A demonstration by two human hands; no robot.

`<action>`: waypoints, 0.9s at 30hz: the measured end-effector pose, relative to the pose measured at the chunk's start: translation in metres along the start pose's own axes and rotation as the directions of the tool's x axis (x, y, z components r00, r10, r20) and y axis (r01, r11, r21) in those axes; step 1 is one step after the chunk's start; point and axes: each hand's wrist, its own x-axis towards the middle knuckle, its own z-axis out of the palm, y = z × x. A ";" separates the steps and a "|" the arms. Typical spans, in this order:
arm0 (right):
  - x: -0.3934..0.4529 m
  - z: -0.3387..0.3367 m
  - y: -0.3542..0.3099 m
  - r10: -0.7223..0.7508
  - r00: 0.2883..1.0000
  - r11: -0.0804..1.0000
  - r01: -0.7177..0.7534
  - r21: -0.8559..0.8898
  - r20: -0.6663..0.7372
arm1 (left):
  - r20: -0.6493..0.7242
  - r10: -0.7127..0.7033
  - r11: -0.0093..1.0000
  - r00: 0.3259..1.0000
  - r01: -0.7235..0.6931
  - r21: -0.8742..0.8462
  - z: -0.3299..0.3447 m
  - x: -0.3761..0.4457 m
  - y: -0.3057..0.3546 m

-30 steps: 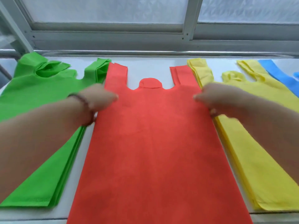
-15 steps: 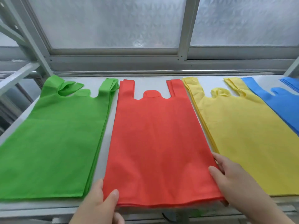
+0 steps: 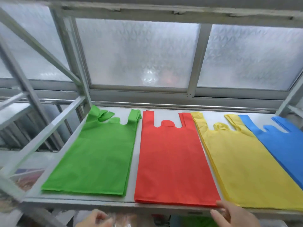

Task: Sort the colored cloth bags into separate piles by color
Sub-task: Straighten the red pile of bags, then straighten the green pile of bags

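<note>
Bags sit in four color piles on the shelf [image 3: 136,163]. Right hand [image 3: 232,215] at 5 o'clock, fingers relaxed and apart, tips touching the red pile [image 3: 173,161] at its near right corner. Left hand [image 3: 95,218] at 7 o'clock below the shelf edge, blurred, grip unclear. Red pile's long axis runs 12 to 6; right hand nearer. Green pile [image 3: 98,153] at 9, yellow pile [image 3: 246,169] and blue pile [image 3: 282,145] toward 3.

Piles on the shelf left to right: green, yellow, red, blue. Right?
Not quite. The head view shows the green pile, then the red pile, then the yellow pile, then the blue pile. Red and yellow are swapped in your order.
</note>
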 end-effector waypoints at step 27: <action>0.067 0.135 -0.244 0.254 0.967 0.832 -0.237 0.501 0.034 | -0.172 -0.126 0.948 0.977 0.170 0.270 -0.151 0.089 0.027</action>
